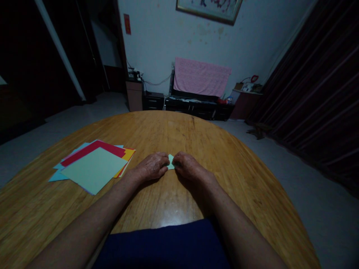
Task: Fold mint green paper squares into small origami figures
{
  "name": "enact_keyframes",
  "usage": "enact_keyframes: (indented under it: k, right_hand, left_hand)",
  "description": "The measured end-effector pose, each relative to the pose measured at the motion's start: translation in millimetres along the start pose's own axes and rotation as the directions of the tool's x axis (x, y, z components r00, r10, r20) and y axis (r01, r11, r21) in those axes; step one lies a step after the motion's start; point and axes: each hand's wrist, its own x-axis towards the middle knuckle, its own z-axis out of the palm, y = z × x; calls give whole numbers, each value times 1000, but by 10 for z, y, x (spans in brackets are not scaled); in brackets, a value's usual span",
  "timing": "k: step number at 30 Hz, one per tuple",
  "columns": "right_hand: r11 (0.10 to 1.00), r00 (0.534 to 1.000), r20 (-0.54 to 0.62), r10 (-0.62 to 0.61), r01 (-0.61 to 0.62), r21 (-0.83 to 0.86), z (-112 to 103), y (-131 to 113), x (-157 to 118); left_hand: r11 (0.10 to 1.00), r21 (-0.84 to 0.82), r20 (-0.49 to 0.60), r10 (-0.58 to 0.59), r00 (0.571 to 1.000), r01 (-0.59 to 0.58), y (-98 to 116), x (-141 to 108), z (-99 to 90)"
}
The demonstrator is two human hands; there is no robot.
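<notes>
A small pale green piece of folded paper (pixel 171 163) lies on the wooden table between my two hands. My left hand (pixel 155 165) has its fingers closed on the paper's left edge. On the opposite side, my right hand (pixel 186 164) pinches the right edge with curled fingers. Both hands rest low at the tabletop, with a narrow strip of the paper showing between them. To the left of my left hand is a loose stack of coloured sheets (pixel 95 170), a pale green one on top, with red, blue and orange ones beneath.
The round wooden table (pixel 190 130) spreads around my hands, its curved edge beyond them. Past it stand a low black cabinet (pixel 196 108) and a screen covered by a pink cloth (pixel 200 77). A dark curtain (pixel 308 93) hangs at the right.
</notes>
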Motion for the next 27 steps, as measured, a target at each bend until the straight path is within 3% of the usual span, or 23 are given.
enact_keyframes:
  k: [14,21,27]
  right_hand:
    - [997,999,-5,-52,51,-54,-54,-21,-33]
    - [999,999,14,-36,37,-38,-80,-46,-17]
    - [999,998,-40,51,-51,-1,-34,-18,20]
  left_hand:
    - [978,207,-25,-9,1000,13,84,22,87]
    - [995,101,0,-21,1000,20,17,12,60]
    - [995,13,-43,-102,994,103,8,45,69]
